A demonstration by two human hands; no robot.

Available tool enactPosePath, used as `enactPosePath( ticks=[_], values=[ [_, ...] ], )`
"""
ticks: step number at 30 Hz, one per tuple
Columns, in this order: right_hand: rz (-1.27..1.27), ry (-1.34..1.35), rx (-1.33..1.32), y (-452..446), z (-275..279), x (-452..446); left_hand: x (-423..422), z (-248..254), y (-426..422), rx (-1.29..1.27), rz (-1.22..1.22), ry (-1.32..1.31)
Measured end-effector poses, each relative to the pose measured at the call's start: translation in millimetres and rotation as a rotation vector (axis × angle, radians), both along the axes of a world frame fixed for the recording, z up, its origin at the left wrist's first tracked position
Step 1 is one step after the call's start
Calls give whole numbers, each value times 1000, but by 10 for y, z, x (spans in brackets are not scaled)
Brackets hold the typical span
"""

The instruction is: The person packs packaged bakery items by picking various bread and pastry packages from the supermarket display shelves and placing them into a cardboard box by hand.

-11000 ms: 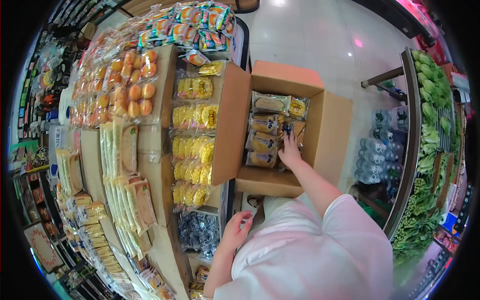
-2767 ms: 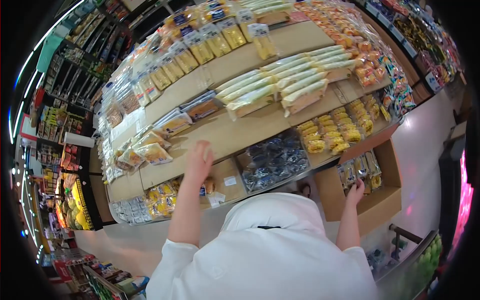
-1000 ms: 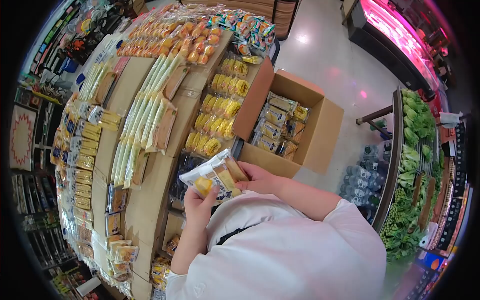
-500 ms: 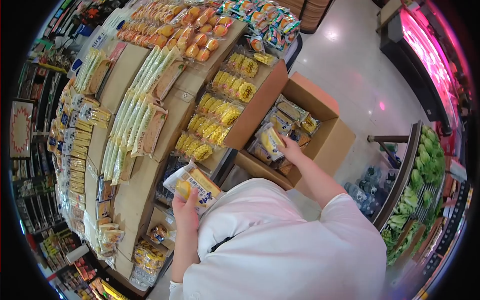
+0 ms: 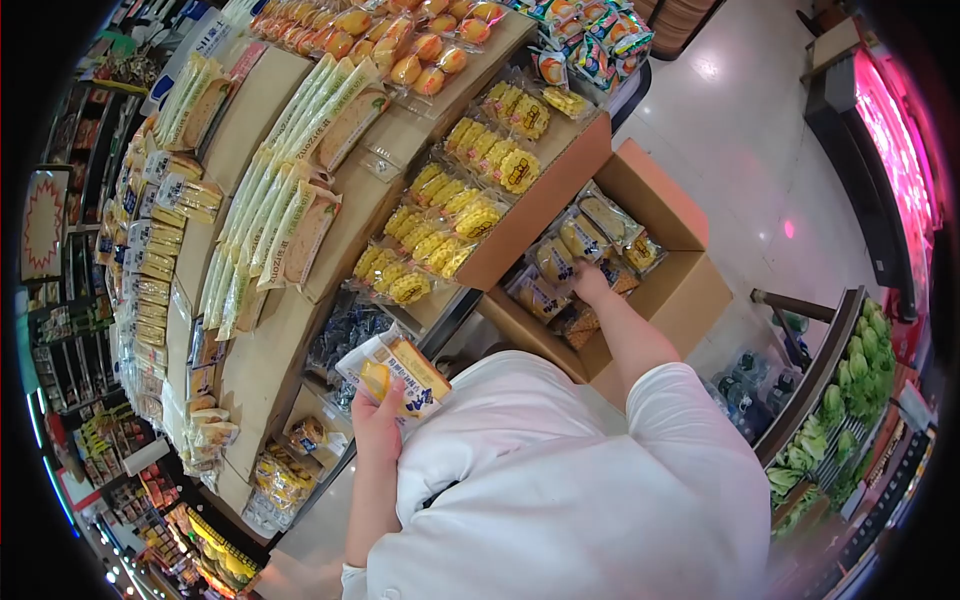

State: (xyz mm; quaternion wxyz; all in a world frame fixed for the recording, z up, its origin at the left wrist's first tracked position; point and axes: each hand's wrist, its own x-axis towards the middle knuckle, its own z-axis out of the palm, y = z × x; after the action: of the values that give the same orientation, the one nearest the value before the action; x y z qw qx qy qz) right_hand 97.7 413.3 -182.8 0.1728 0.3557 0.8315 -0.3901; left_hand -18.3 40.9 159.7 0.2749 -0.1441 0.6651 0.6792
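My left hand (image 5: 378,418) is closed on a packaged bread (image 5: 418,378) in clear, white and yellow wrapping with blue print, held before my body. My right hand (image 5: 594,284) reaches into an open cardboard box (image 5: 672,275). Its fingers are at the edge of another wrapped bread (image 5: 554,260) and look pinched on it, though the fingertips are partly hidden. Around it in the box lie more wrapped breads and a long pale pack (image 5: 606,217).
Tiered shelves on the left carry long bread packs (image 5: 300,235), yellow wrapped cakes (image 5: 505,165) and orange buns (image 5: 430,65). Below stands a smaller carton (image 5: 318,425). Bottled water (image 5: 745,385) and a rack of green vegetables (image 5: 850,390) are on the right.
My right hand has lowered its wrapped bread from above the box down among the other packs. My left hand keeps its packaged bread. The view has shifted slightly.
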Motion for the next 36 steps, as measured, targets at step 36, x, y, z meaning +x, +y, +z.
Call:
enactPosePath(
  ticks=[36],
  values=[
    [-418, 386, -1424, -1402, 2539, -56, 21, -147, 289, 215, -349, -294]
  ],
)
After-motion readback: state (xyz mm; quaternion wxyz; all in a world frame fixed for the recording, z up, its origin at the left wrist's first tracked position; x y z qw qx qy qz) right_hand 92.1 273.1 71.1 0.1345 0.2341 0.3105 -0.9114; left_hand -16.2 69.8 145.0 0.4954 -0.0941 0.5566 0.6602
